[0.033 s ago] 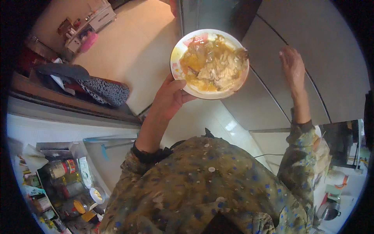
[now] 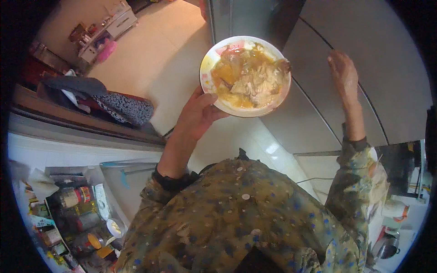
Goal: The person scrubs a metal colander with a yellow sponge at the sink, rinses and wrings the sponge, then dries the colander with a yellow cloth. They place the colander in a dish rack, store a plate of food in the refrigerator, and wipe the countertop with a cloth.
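Note:
A round plate (image 2: pixel 205 81) with a pink and yellow pattern on its rim is in my left hand (image 2: pixel 196 111). My thumb lies over its near-left rim, and the other fingers go underneath, mostly hidden. On the plate lies food (image 2: pixel 255 77): pale shredded chunks in a yellow-brown sauce, with a dark piece at the right rim. My right hand (image 2: pixel 344 77) holds nothing visible. It reaches over a dark seam of the large grey panelled front (image 2: pixel 314 68), thumb apart from the fingers; whether it touches the panel I cannot tell.
Jars and bottles (image 2: pixel 82 207) crowd a shelf at the lower left, beside a small white bowl (image 2: pixel 114 228). A patterned cloth (image 2: pixel 123 107) lies by the doorway at the left. A white cabinet (image 2: pixel 119 22) stands in the room beyond. A dark pot (image 2: pixel 387 248) sits at the lower right.
My right hand has moved slightly farther away along the grey front. The view has shifted a little; my left hand still holds the plate in nearly the same place.

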Demonstrator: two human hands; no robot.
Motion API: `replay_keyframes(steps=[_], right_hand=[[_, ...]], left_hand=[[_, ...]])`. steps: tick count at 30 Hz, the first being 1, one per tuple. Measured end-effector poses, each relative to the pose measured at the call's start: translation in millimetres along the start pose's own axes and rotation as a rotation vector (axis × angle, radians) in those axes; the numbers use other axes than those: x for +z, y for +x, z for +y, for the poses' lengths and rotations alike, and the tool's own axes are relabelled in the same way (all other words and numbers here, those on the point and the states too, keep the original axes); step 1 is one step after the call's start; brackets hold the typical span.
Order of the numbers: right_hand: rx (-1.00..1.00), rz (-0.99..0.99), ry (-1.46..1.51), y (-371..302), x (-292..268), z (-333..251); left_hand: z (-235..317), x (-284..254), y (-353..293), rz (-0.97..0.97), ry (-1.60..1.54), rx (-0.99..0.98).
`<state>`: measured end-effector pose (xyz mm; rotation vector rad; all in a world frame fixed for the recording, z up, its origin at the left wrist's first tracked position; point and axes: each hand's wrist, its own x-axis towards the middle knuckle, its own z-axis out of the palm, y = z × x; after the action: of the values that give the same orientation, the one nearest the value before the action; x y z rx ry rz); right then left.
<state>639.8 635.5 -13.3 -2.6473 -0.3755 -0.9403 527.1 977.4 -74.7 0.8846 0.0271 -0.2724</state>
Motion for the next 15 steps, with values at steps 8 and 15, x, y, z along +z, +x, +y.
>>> replay_keyframes(steps=[8,15], right_hand=[[-0.251,0.159,-0.070,83,41,23],[-0.178,-0.041,-0.608,130,47,25]], left_hand=[[19,-13,21,0.006,0.015,-0.042],[28,-57,71,-0.134,0.078,-0.082]])
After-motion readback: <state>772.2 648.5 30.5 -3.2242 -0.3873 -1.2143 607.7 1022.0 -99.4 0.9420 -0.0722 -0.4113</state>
